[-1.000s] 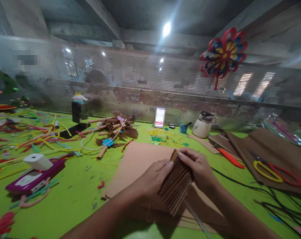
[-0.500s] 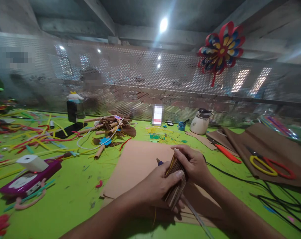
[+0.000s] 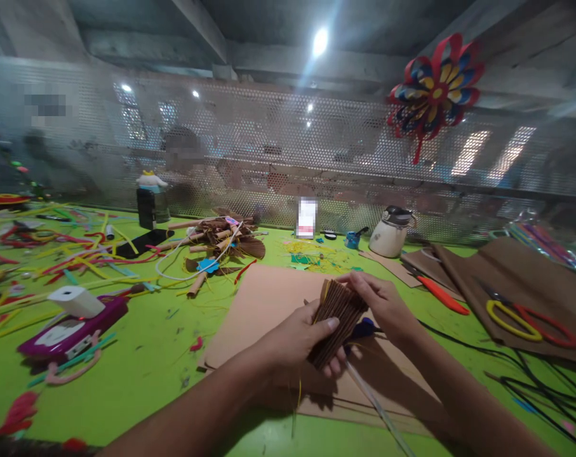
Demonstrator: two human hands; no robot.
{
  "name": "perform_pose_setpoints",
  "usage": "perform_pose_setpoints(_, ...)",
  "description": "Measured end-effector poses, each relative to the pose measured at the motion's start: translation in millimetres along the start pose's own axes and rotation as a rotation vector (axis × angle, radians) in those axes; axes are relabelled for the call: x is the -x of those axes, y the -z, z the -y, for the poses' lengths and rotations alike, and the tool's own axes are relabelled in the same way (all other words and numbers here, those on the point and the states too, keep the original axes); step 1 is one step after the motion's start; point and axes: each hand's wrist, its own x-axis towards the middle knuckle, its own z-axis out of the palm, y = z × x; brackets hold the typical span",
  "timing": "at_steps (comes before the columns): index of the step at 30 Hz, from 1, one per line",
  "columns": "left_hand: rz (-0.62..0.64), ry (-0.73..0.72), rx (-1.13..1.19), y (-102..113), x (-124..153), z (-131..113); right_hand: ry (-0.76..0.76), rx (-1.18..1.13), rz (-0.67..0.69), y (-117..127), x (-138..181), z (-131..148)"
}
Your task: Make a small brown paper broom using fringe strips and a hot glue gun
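Observation:
A bundle of pleated brown paper (image 3: 338, 317) is held in front of me, tilted, its folds partly fanned. My left hand (image 3: 311, 336) wraps round its lower left, thumb across the pleats and fingertips showing underneath. At the upper right edge, my right hand (image 3: 376, 298) pinches the folds. Behind the bundle a dark blue object (image 3: 364, 328) shows in part, its kind hidden. A thin yellow thread (image 3: 300, 387) hangs below my left hand. Under both hands lie tan paper sheets (image 3: 263, 298) on the green table (image 3: 154, 381). A pale strip (image 3: 373, 400) runs toward me from the bundle.
Scissors (image 3: 511, 320) and a red-handled cutter (image 3: 442, 295) lie right, near brown paper (image 3: 497, 279) and black cable (image 3: 530, 381). A purple power strip (image 3: 78, 333) with a white charger sits left. Pleated paper pieces (image 3: 225, 238), a white jug (image 3: 387, 235) and a phone (image 3: 307, 216) stand farther back.
The pleated bundle has turned and its folds have spread wider toward the right. My right hand has shifted right along its upper edge. The whole view has moved slightly.

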Motion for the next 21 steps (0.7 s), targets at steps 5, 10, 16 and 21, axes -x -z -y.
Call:
perform_pose_setpoints(5,-0.033,-0.032,-0.085,7,-1,-7,-0.044,-0.101,0.013,-2,2,-5)
perform_pose_setpoints(10,-0.005,-0.012,-0.188,3,0,-5,-0.045,-0.116,-0.06,-10,4,-3)
perform_pose_setpoints(16,0.046,0.002,-0.125,-1,0,-2,0.03,-0.037,-0.063,-8,7,2)
perform_pose_setpoints(21,-0.023,-0.025,-0.175,0,-2,1,0.097,0.106,-0.122,-6,7,-1)
